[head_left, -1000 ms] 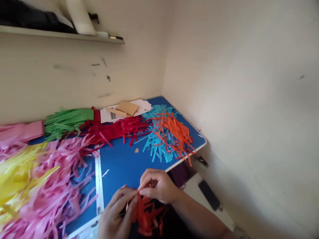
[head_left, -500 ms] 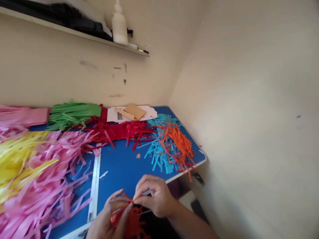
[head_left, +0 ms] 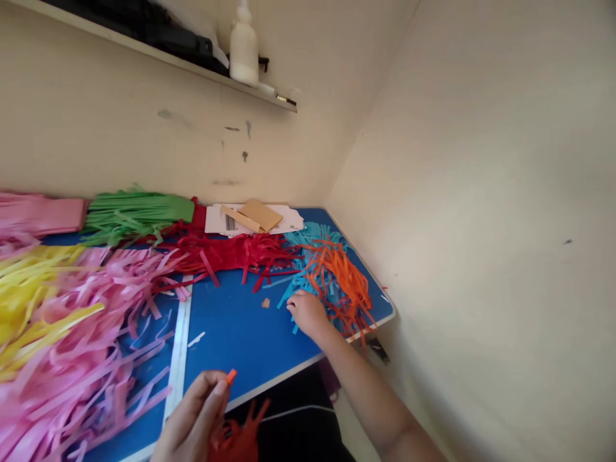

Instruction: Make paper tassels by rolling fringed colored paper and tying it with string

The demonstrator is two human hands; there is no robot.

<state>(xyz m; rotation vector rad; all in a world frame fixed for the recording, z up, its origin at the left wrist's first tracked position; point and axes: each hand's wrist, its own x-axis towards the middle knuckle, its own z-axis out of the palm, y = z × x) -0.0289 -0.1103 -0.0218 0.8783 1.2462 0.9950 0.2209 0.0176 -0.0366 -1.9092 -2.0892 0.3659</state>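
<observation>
Near the bottom, my left hand [head_left: 199, 410] pinches an orange paper fringe [head_left: 235, 441]; its twisted tip pokes out above the thumb and loose strips hang below. My right hand [head_left: 308, 313] is over the table at the edge of the blue fringe [head_left: 312, 282], its fingers curled together; whatever they hold, if anything, is hidden. Another orange fringe [head_left: 346, 279] lies on top of the blue one, just right of that hand.
The blue table [head_left: 240, 333] bears red [head_left: 231, 253], green [head_left: 139, 215], pink [head_left: 106, 308] and yellow fringes [head_left: 33, 276]. White card and brown paper [head_left: 262, 215] lie at the back. A shelf [head_left: 192, 67] holds a white bottle [head_left: 244, 54].
My right hand has let go of the orange fringe at my left hand and moved up and right to the blue fringe. My left hand has shifted slightly left and keeps its hold.
</observation>
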